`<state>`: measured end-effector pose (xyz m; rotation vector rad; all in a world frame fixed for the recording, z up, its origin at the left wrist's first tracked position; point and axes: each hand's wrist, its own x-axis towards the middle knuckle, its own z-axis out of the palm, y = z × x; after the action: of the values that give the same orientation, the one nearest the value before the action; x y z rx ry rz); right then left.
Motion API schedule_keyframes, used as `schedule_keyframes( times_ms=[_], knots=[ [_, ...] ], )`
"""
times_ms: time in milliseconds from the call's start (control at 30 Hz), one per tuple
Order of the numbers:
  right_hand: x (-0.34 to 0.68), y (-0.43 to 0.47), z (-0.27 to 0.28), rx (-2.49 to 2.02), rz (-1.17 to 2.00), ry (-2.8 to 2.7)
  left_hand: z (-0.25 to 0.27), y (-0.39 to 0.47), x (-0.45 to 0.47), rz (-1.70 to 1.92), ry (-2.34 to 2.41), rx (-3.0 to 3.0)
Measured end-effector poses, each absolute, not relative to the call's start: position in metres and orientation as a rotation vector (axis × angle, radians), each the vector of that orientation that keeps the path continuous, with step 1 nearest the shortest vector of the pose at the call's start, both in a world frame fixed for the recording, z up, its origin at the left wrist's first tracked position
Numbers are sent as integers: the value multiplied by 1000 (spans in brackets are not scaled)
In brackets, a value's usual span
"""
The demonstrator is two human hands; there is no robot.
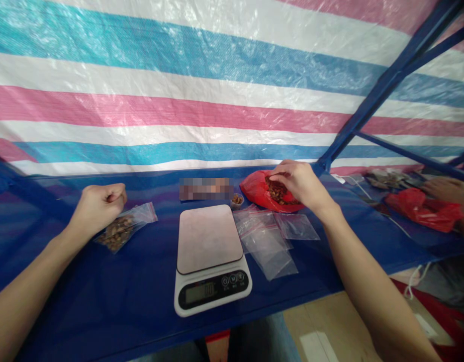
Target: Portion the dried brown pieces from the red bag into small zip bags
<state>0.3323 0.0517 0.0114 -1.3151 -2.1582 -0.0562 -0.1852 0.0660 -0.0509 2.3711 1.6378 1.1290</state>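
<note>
My left hand is closed in a fist, palm hidden; nothing sticks out of it. Just below it lies a clear zip bag filled with small brown dried pieces. At the back right, my right hand reaches over an open red plastic bag. Its thumb and fingers are pinched at the brown dried pieces inside. Between my hands stands a white kitchen scale with a bare platform; its display seems to read zero. Several flat, see-through zip bags overlap to its right.
Behind the scale are a small cup of brown pieces and a blurred-out item. On the right, another person's hand is near a second red bag. A blue metal post slants up before the striped sheet.
</note>
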Motion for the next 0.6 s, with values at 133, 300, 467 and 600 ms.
schedule_keyframes(
  times_ms=[133, 300, 467, 600],
  knots=[
    [301, 40, 9, -1062, 58, -2173, -53, 68, -186, 1114, 1653, 2362],
    [265, 34, -10, -895, 158, -2283, -53, 68, -185, 1101, 1647, 2368],
    [256, 37, -21, -928, 133, -2340, -52, 67, -184, 1098, 1667, 2359],
    [257, 39, -24, -965, 119, -2363, -52, 67, -184, 1104, 1663, 2373]
  ],
)
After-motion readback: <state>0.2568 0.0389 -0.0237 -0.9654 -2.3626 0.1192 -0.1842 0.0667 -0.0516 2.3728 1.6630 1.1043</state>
